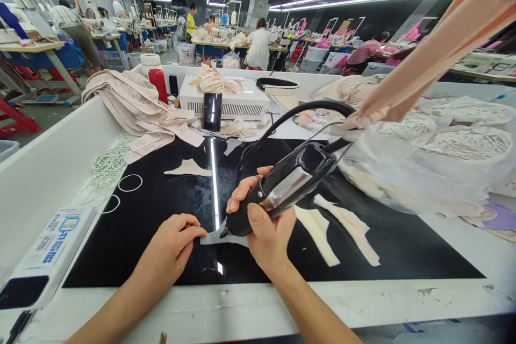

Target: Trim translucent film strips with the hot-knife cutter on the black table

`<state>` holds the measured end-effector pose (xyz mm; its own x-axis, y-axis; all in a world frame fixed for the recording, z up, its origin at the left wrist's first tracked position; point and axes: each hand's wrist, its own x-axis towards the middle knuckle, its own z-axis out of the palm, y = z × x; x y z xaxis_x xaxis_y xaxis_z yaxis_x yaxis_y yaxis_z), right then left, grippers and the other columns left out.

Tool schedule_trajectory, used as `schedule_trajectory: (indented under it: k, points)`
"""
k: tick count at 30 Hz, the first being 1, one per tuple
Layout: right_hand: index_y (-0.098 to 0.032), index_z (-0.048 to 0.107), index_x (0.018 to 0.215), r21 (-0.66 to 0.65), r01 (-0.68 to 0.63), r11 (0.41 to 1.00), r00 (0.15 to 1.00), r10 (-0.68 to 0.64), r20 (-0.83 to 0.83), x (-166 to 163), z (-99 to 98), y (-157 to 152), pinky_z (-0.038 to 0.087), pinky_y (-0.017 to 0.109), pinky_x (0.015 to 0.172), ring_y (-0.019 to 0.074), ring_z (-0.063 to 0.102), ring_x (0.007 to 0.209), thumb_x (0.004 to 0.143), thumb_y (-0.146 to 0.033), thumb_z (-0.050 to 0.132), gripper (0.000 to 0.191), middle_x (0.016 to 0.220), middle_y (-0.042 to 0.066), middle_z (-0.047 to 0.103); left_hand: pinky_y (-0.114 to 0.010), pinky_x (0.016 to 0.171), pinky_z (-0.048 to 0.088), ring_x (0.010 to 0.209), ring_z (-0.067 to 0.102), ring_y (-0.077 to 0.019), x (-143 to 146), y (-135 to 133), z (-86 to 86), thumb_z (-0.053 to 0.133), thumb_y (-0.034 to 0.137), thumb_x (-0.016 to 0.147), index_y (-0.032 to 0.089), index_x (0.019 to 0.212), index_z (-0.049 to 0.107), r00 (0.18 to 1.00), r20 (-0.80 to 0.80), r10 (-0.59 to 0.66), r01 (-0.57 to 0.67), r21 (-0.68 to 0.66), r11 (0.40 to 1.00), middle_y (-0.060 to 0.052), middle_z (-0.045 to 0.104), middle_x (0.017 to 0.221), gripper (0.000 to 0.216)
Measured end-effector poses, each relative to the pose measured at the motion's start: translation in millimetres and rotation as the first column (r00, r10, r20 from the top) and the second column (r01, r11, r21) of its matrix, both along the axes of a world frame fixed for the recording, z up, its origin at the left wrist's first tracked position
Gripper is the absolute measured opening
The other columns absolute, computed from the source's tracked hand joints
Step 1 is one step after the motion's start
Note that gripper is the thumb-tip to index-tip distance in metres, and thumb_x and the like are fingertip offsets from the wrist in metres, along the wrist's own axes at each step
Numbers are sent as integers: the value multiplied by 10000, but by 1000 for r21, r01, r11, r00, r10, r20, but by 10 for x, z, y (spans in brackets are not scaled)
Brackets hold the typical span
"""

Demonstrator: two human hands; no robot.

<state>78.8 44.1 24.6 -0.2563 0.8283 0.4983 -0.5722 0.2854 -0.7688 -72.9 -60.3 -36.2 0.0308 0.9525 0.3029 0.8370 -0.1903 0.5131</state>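
My right hand [268, 226] is wrapped round a black corded handheld tool [296, 174] with a silver plate on its side. The tool is tilted, and its narrow tip meets a thin whitish fabric piece [234, 238] lying flat on the black glossy board [161, 258]. Thumb and fingers of my left hand [173, 242] pinch together at the left end of that piece. Right of my right hand lie a cream fabric piece [318, 234] and a pinkish one [355, 231]. Another beige cut piece [188, 167] rests farther back. My right hand covers the whitish piece's right end.
A peach cloth strip [435, 43] stretches from the tool's cord to the upper right. Fabric stacks stand at left [124, 102] and right, near a plastic bag [403, 161]. Green elastic loops [108, 166], a white box [48, 252], a phone [212, 112] and a vented unit [229, 99] surround the board.
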Motion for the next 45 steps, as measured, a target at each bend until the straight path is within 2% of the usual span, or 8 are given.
schedule_trajectory:
  k: [3, 8, 10, 14, 19, 25, 33, 45]
  points:
    - [-281, 509, 1181, 4, 26, 1000, 1000, -26, 4, 123, 4, 40, 512, 285, 598, 135, 592, 630, 890, -359, 755, 389, 849, -33, 608, -363, 862, 574, 1001, 654, -224, 56, -72, 41, 386, 59, 946, 230, 1075, 699, 997, -47, -54, 54, 3, 999, -76, 669, 1092, 378]
    - [-278, 515, 1186, 4, 26, 1000, 1000, -26, 7, 206, 1, 55, 511, 293, 604, 133, 591, 625, 886, -363, 760, 397, 850, -35, 610, -315, 831, 572, 959, 658, -199, 60, -116, 162, 387, 93, 991, 246, 1078, 671, 986, -37, -161, 155, -113, 981, -52, 665, 1067, 335]
    - [-272, 511, 1176, 0, 36, 999, 999, -36, 12, 203, 5, 51, 513, 296, 594, 136, 592, 616, 877, -380, 767, 408, 844, -34, 610, -322, 853, 568, 979, 657, -198, 13, -40, 215, 390, 109, 1011, 252, 1125, 651, 979, -40, -199, 194, -119, 974, -49, 666, 1096, 319]
    - [-273, 522, 1106, 0, 23, 1000, 1000, -23, -8, 193, 21, 43, 498, 269, 573, 125, 592, 624, 880, -372, 774, 352, 857, -36, 618, -368, 1013, 518, 1140, 621, -207, -61, 206, 283, 475, 142, 1019, 246, 1183, 589, 945, -20, -327, 325, -87, 942, -45, 670, 1188, 224]
    - [-273, 542, 1062, -11, 3, 1000, 999, -3, -32, 202, 39, 38, 490, 247, 576, 105, 577, 622, 892, -366, 772, 301, 860, -44, 626, -396, 1112, 465, 1326, 524, -218, -85, 392, 274, 663, 177, 949, 302, 1299, 542, 895, 61, -442, 445, -177, 878, -34, 624, 1333, 391]
    - [-277, 553, 1111, -4, 10, 1000, 999, -10, -35, 171, 5, 42, 505, 242, 607, 104, 598, 647, 892, -365, 774, 323, 868, -41, 633, -489, 1144, 426, 1387, 471, -278, -151, 452, 215, 812, 300, 845, 327, 1392, 506, 888, 55, -456, 452, -285, 846, -56, 578, 1422, 627]
    - [-279, 546, 1150, 11, 2, 1000, 999, -1, -43, 71, -31, 44, 538, 232, 632, 103, 615, 677, 901, -344, 761, 335, 867, -40, 644, -588, 1236, 220, 1451, 404, -283, -245, 481, 148, 800, 443, 836, 297, 1408, 484, 873, 16, -488, 467, -319, 825, -67, 565, 1461, 669]
    - [-287, 543, 1205, 25, 18, 1000, 998, -16, -63, -6, -119, 85, 519, 247, 631, 104, 602, 666, 901, -356, 774, 388, 893, -34, 628, -587, 1248, 144, 1441, 423, -269, -224, 499, 205, 845, 445, 784, 254, 1375, 499, 873, 66, -484, 478, -323, 817, -86, 596, 1419, 711]
